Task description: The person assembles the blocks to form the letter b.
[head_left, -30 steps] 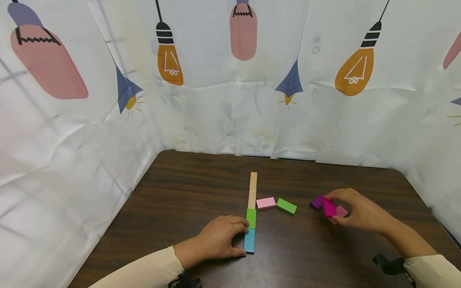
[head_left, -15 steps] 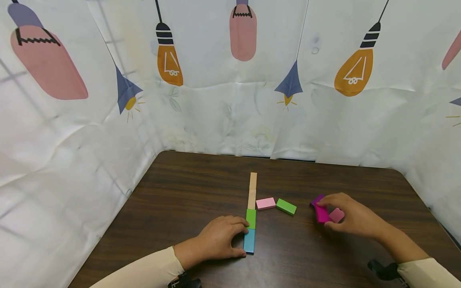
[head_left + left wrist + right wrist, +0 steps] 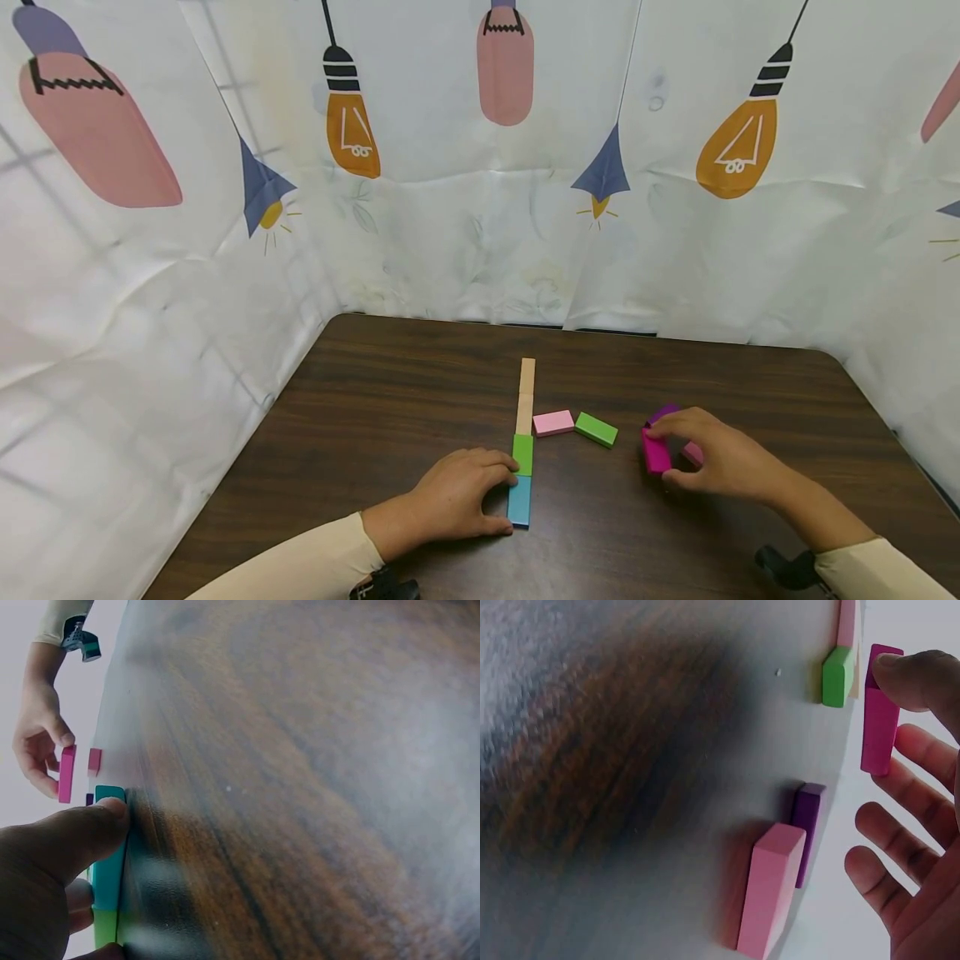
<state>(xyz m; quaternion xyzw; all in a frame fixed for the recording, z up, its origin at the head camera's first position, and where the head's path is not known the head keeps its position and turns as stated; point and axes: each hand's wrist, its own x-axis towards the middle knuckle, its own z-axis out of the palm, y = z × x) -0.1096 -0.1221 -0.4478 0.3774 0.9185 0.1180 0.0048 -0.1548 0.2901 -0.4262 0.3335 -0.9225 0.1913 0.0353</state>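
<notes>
My right hand [image 3: 723, 458] pinches a magenta block [image 3: 656, 452] between thumb and fingertips. In the right wrist view the magenta block [image 3: 881, 724] hangs above the table, its other fingers spread below. Beneath and beside that hand lie a purple block [image 3: 663, 413] and a pink block [image 3: 693, 453], partly hidden in the head view. My left hand [image 3: 457, 496] rests on the table at a straight row, its thumb at the near end of the blue block [image 3: 519, 504] and its fingers by the green block [image 3: 522, 454]. Two natural wood blocks [image 3: 527, 396] continue the row away from me.
A light pink block [image 3: 553, 423] and a second green block [image 3: 597, 430] lie end to end right of the row. The dark wooden table [image 3: 405, 383] ends at a white printed curtain [image 3: 450, 250] behind and to the sides.
My right hand, holding the magenta block, has moved left and slightly toward me, away from above the pink block. My left hand and the row have stayed in place.
</notes>
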